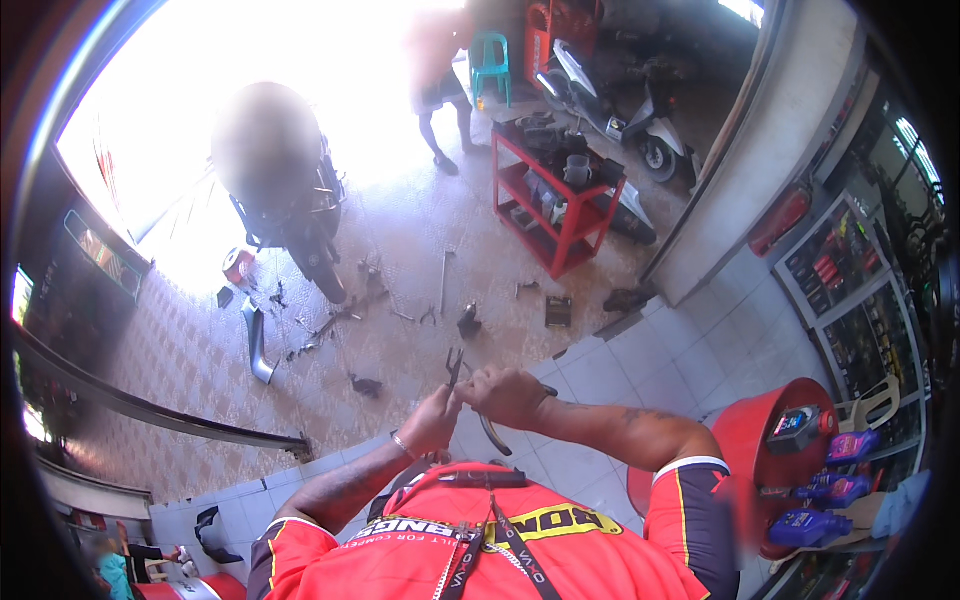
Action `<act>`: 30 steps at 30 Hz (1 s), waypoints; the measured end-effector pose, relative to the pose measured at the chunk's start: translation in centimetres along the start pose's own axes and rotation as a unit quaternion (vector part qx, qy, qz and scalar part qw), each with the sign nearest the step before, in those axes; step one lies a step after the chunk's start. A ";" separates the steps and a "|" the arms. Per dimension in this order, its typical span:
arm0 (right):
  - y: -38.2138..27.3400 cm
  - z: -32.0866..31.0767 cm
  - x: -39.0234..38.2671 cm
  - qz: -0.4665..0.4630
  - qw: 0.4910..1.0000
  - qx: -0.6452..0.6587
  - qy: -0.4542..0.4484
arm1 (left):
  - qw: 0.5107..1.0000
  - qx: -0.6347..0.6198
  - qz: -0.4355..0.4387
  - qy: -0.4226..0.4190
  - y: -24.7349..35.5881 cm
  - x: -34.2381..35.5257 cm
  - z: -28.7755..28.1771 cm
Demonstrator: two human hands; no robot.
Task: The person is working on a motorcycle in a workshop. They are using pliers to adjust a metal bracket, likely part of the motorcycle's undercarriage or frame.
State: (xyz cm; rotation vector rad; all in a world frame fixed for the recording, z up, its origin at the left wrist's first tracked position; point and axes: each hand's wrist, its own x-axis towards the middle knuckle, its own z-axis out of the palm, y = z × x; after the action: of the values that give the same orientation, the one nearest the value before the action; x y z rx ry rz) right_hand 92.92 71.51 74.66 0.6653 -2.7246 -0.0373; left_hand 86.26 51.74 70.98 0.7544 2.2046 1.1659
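Note:
In front of my chest, my two hands come together. My left hand [430, 422] is closed around a small dark forked metal piece [454, 366], whose prongs stick up past the fingers. Touching it, my right hand [502, 395] is closed on what looks like a pair of pliers with dark curved handles [493, 436]. The handles show below and beside that fist. My fingers hide where the tool and the forked piece meet.
Loose tools and parts lie on the tiled floor, with a silver-grey panel [257, 343] among them. A motorcycle [300, 235] stands ahead left, a red tool cart [560, 235] ahead right. Close on my right is a red drum [700, 440] with bottles. One person [440, 90] stands far off.

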 end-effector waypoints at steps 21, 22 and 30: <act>1.1 1.2 -0.7 0.117 0.967 0.226 -0.002 | 0.991 -0.055 -0.117 -0.035 0.2 1.0 1.0; 1.3 1.3 -0.7 0.193 0.900 0.385 -0.070 | 0.994 -0.045 -0.099 -0.021 0.3 1.0 0.9; 1.2 3.5 -2.2 0.080 0.963 0.248 0.063 | 0.981 -0.088 -0.161 -0.057 0.7 0.6 1.4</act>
State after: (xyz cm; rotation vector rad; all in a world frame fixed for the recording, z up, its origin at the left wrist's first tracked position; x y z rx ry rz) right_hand 93.06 73.34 70.79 0.5433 -2.6606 0.7214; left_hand 86.95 53.31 70.79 0.3647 2.0043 1.1043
